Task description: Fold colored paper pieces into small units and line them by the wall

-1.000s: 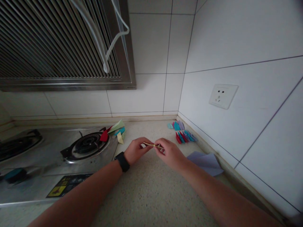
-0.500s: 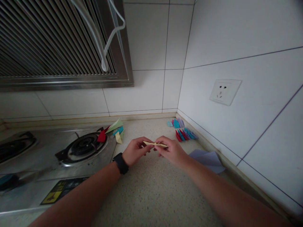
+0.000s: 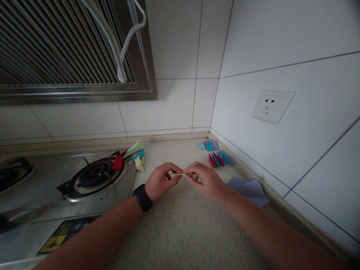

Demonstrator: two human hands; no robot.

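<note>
Closest in: bare speckled beige stone countertop [image 3: 174,232] between two bare forearms. Left wrist wears a black band-strapped watch [image 3: 142,197]. Left hand [image 3: 161,182] and right hand [image 3: 208,182] nearly meet, thumbs and fingers pinched narrow on a thin, pale-yellow folded paper [image 3: 184,174]. The paper spans the gap between them above the countertop, one end in each grip, seen nearly edge-on; its fold pattern cannot be told.

Beside the right forearm, a creased lavender paper sheet [image 3: 249,192] lies flat. To the left, a round black gas burner [image 3: 94,178] on a steel stove [image 3: 39,210]; a loose red, green, blue and cream paper cluster [image 3: 137,153] overlaps its edge. Farther, near the corner, small folded red, blue and purple paper pieces [image 3: 221,159] stand in a row; a smaller group [image 3: 208,145] sits behind.
</note>
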